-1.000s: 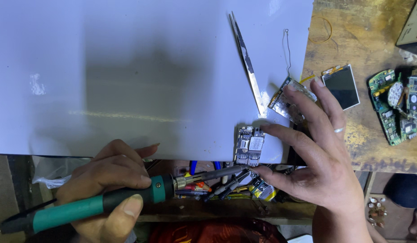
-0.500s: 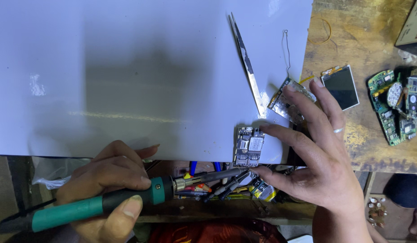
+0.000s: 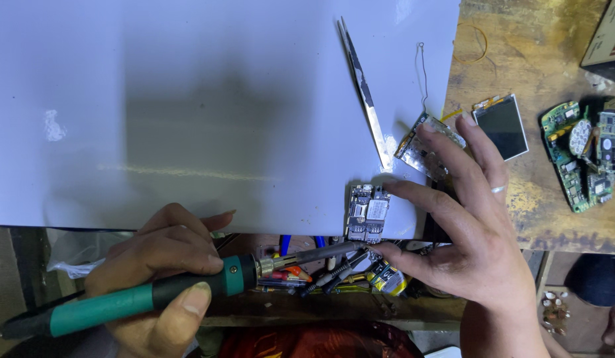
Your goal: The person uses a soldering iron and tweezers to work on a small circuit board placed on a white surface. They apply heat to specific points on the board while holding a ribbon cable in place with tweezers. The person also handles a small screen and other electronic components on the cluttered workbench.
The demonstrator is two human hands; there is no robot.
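Green-handled soldering iron (image 3: 155, 298) being clenched in left hand (image 3: 155, 265), tip nearing lower edge of small circuit board (image 3: 367, 212) at white sheet's (image 3: 188, 113) near edge. Right hand (image 3: 467, 225) pinning board flat with spread fingertips, grasping nothing. Worth keeping fingers off the hot tip, touching one joint only.

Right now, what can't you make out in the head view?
- Soldering iron tip: whether it touches the small circuit board is too fine to tell.
- Iron's handle end: cut off by the left edge.
- Right hand covers part of the second board.
- Box: cut off at the right edge.
- Tools below the table edge: cluttered, dim.
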